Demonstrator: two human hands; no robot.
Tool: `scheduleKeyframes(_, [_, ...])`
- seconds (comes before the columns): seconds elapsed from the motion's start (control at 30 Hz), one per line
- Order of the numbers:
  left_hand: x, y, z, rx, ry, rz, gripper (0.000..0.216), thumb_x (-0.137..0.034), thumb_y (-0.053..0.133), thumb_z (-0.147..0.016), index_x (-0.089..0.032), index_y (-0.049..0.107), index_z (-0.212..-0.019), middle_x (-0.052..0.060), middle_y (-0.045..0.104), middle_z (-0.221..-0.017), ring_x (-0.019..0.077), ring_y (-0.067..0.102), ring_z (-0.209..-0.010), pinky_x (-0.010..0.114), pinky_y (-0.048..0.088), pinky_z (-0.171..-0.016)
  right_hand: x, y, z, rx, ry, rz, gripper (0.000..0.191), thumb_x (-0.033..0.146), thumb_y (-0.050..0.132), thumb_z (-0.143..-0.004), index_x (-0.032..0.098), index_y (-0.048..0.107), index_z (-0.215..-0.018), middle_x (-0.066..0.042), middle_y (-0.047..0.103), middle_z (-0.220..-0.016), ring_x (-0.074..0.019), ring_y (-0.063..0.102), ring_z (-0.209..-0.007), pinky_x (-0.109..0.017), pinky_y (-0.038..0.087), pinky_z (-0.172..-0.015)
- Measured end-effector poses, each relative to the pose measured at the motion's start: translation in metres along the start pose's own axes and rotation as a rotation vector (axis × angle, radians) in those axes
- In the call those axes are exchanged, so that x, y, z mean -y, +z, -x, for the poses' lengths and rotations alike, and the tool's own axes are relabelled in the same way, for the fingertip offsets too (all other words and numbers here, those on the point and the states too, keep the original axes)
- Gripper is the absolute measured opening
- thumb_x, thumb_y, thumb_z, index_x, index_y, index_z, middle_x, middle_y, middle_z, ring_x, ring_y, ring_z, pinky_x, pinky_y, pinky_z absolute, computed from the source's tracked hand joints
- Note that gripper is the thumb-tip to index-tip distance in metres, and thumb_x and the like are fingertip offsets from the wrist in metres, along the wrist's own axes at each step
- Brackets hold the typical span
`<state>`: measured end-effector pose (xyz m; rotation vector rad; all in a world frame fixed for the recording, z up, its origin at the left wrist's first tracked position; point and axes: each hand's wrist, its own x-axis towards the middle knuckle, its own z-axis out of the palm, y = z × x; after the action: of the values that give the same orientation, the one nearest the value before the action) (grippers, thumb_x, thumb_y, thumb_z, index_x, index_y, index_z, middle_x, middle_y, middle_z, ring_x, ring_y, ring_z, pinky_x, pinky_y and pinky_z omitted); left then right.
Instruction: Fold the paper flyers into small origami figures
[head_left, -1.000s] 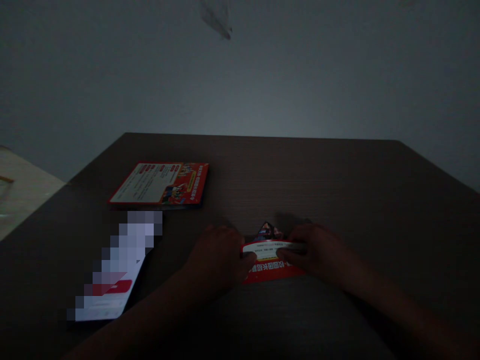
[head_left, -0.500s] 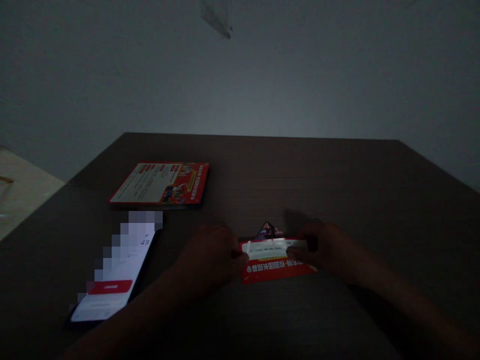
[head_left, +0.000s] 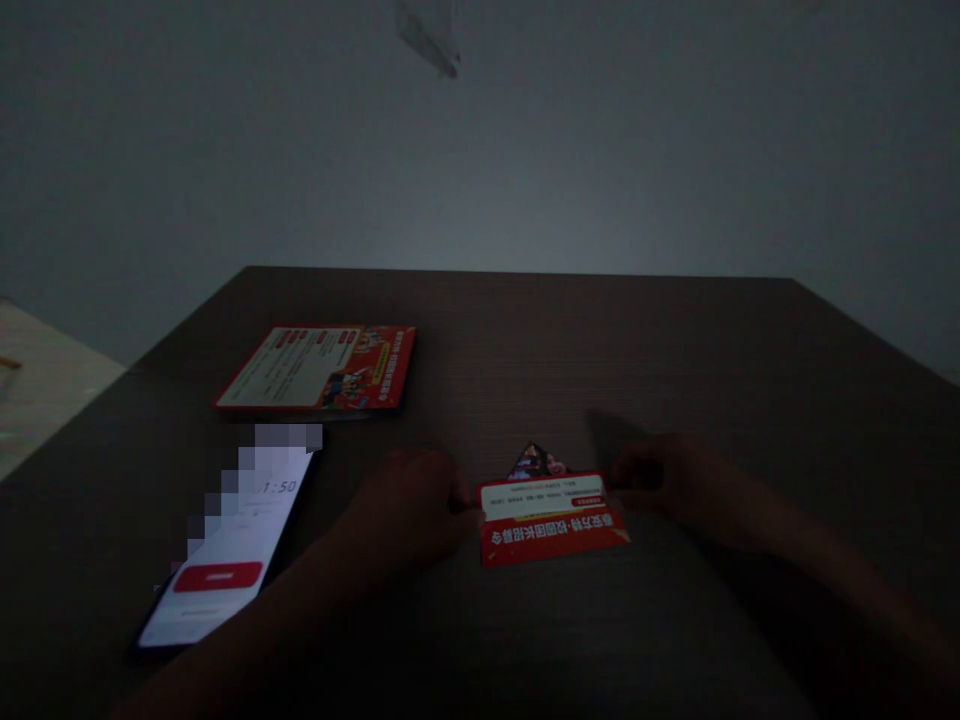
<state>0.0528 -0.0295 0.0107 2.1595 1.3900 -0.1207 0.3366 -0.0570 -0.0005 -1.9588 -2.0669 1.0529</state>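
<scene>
A red and white printed flyer (head_left: 555,530), folded over on itself, lies in front of me on the table. A dark, pictured corner of the paper pokes out behind its far edge. My left hand (head_left: 420,505) is closed at the flyer's left edge, thumb and fingers pinched there. At the far right corner, my right hand (head_left: 671,488) has its thumb and finger pinched together on the edge. Dim light hides the exact contact of the fingertips.
A stack of similar red and white flyers (head_left: 307,370) sits at the left of the dark wooden table (head_left: 525,350). In front of it lies a lit phone (head_left: 240,540), near my left forearm. A pale wall (head_left: 510,170) rises behind the table.
My right hand has slid outward from the flyer's face to its right edge, uncovering more print. My left thumb has drawn back to the left edge. The phone's digits have changed.
</scene>
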Motion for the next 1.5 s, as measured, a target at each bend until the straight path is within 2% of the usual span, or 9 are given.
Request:
scheduleKeyframes(0.2, [0.004,0.001,0.001,-0.026,0.026,0.048,0.016,-0.034,0.060,-0.071,-0.021,0.070,-0.071,0.003,0.069,-0.077,0.0198,0.063,-0.071,0.028,0.043,-0.060,-0.006,0.000,-0.002,0.017,-0.008,-0.014,0.012,0.025,0.064,-0.072,0.020,0.071,-0.081,-0.002,0.069,-0.073,-0.0167,0.062,-0.066,-0.026,0.044,-0.057])
scheduleKeyframes(0.4, [0.000,0.002,0.003,-0.090,0.014,0.124,0.017,-0.034,0.057,-0.074,-0.020,0.065,-0.078,0.002,0.065,-0.078,0.0182,0.060,-0.071,0.028,0.043,-0.060,-0.006,0.001,0.004,0.011,-0.098,-0.179,0.015,0.025,0.061,-0.076,0.019,0.069,-0.088,-0.003,0.071,-0.081,-0.0167,0.063,-0.069,-0.027,0.048,-0.061])
scheduleKeyframes(0.53, [-0.005,0.008,0.003,-0.274,0.059,0.078,0.010,-0.024,0.051,-0.075,-0.018,0.059,-0.079,0.003,0.061,-0.078,0.0180,0.056,-0.072,0.031,0.042,-0.066,-0.002,0.003,0.006,-0.029,-0.110,-0.222,0.025,0.037,0.061,-0.079,0.018,0.067,-0.093,-0.005,0.070,-0.081,-0.0171,0.062,-0.069,-0.027,0.047,-0.058])
scheduleKeyframes(0.73, [-0.013,0.026,0.006,-0.483,0.299,-0.019,0.010,-0.013,0.049,-0.077,-0.017,0.056,-0.082,0.005,0.057,-0.086,0.0194,0.051,-0.080,0.034,0.041,-0.073,0.002,0.009,0.005,-0.054,-0.117,-0.202,0.021,0.038,0.059,-0.081,0.018,0.065,-0.084,-0.003,0.069,-0.079,-0.0177,0.063,-0.072,-0.029,0.048,-0.064])
scheduleKeyframes(0.9, [-0.019,0.031,0.010,-0.548,0.497,-0.045,0.013,-0.020,0.055,-0.081,-0.017,0.057,-0.093,0.008,0.059,-0.099,0.0215,0.052,-0.091,0.038,0.041,-0.081,0.006,0.012,0.006,-0.024,-0.130,-0.467,0.019,0.035,0.061,-0.080,0.017,0.064,-0.086,-0.004,0.070,-0.084,-0.0169,0.064,-0.076,-0.029,0.050,-0.068])
scheduleKeyframes(1.1, [-0.026,0.032,0.016,-0.534,0.612,-0.086,0.030,-0.034,0.063,-0.077,-0.016,0.057,-0.101,0.008,0.060,-0.106,0.0233,0.053,-0.099,0.039,0.039,-0.088,0.015,0.014,0.007,-0.052,-0.076,-0.812,0.019,0.032,0.071,-0.073,0.017,0.064,-0.084,-0.002,0.069,-0.081,-0.0140,0.063,-0.073,-0.025,0.050,-0.066])
scheduleKeyframes(1.2, [-0.027,0.036,0.015,-0.555,0.590,-0.124,0.030,-0.028,0.064,-0.077,-0.016,0.056,-0.103,0.009,0.060,-0.111,0.0237,0.053,-0.102,0.040,0.037,-0.091,0.019,0.017,0.006,-0.027,-0.036,-0.973,0.021,0.028,0.075,-0.069,0.016,0.065,-0.082,-0.001,0.067,-0.076,-0.0115,0.061,-0.066,-0.023,0.049,-0.062])
scheduleKeyframes(1.33, [-0.024,0.040,0.008,-0.636,0.616,-0.185,0.037,-0.018,0.068,-0.069,-0.014,0.056,-0.104,0.010,0.061,-0.107,0.0247,0.054,-0.095,0.041,0.040,-0.084,0.023,0.023,0.006,0.040,-0.003,-1.210,0.023,0.024,0.080,-0.062,0.016,0.066,-0.079,0.001,0.065,-0.070,-0.0079,0.057,-0.057,-0.018,0.044,-0.051])
scheduleKeyframes(1.5, [-0.020,0.042,0.003,-0.697,0.668,-0.203,0.029,-0.015,0.065,-0.072,-0.014,0.058,-0.100,0.007,0.065,-0.100,0.0225,0.056,-0.088,0.038,0.042,-0.079,0.030,0.026,0.008,0.132,0.000,-1.380,0.020,0.019,0.079,-0.063,0.017,0.068,-0.079,0.000,0.066,-0.071,-0.0086,0.060,-0.060,-0.018,0.046,-0.055])
